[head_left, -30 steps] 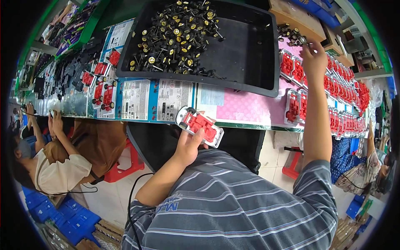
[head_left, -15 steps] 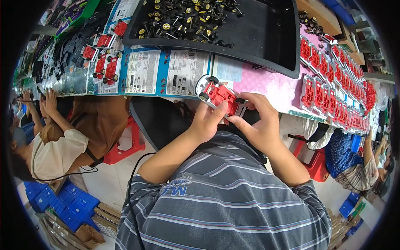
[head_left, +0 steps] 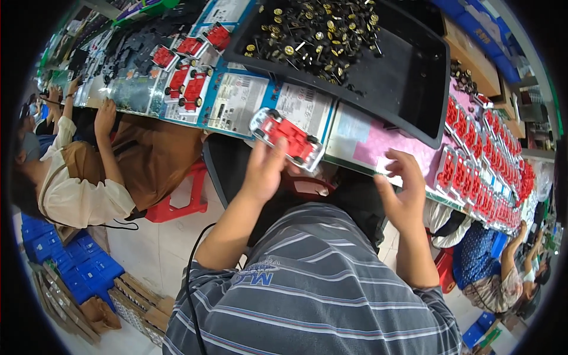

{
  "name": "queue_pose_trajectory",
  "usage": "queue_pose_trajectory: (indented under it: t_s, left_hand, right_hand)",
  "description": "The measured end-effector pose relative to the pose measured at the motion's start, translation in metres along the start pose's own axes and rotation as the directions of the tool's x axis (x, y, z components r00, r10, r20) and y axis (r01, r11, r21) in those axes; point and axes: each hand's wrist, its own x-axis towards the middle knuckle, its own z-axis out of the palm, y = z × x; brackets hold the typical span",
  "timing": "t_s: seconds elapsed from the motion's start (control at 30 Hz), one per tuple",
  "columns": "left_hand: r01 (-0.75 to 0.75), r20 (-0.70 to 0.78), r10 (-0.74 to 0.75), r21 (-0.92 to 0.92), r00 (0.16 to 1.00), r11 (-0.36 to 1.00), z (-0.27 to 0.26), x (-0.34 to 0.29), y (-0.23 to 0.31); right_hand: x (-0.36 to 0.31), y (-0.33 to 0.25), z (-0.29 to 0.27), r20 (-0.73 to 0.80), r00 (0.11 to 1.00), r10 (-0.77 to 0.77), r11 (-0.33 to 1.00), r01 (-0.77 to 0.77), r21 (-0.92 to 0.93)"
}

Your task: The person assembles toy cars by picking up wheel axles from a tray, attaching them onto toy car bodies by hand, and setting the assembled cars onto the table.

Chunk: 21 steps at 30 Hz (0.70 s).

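While a toy car is held upside down by the left hand, its red underside is partly covered by the thumb, and the other fingers are mostly hidden beneath it, so that the car is clamped between thumb and fingers. Black wheels can be seen at both ends of the car, which is tilted at the near edge of the table. To the right of these fingers, the right hand is held apart from the car, its thumb and fingers spread and curved. Beyond the left fingers, printed sheets are laid out, and farther to their left a small group of red-and-white cars is set, with dark grey parts heaped past it. Beyond the fingers of both hands, a black tray is placed, its left portion filled with wheel pairs marked in yellow. Just beyond the right fingers, a pink sheet is spread, and to their right rows of red-and-white car pieces are lined up.
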Motion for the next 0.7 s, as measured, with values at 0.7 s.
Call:
queue_pose_trajectory:
  t_s: [0.7]
  left_hand:
    - [-0.039,0.204,0.044,-0.027,0.978,0.999,0.038,-0.029,0.012]
  right_hand:
    - [0.020,-0.047,0.045,0.070,0.968,-0.240,0.970,0.237,0.052]
